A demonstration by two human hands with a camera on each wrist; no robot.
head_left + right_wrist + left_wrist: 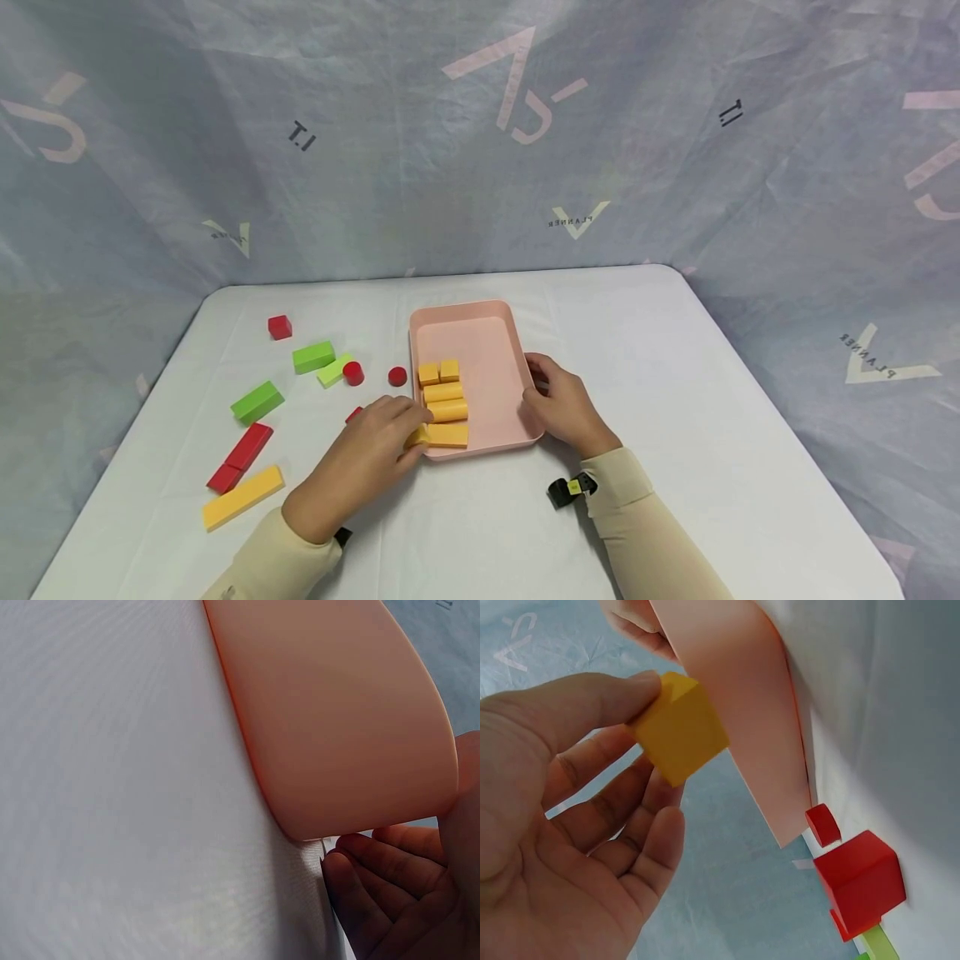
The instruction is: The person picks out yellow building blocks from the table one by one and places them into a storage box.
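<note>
A yellow block [681,731] is pinched between the thumb and fingers of my left hand [367,458], over the near left corner of a shallow pink tray [487,346]. Inside the tray, along its left side, two small yellow cubes [449,370], two yellow half-round blocks [447,410] and a flat yellow block [448,436] form a column. At the tray's right wall, my right hand [566,408] holds the rim, thumb over the edge and the other fingers outside. The left wrist view shows the held block close beside the tray's outer wall [754,697].
Left of the tray lie red cylinders [353,372], green blocks [257,402], a red cube [280,327], red blocks [249,447] and a long yellow block [243,498]. A red piece [354,413] is partly hidden behind my left hand. A white cloth covers the table [675,458].
</note>
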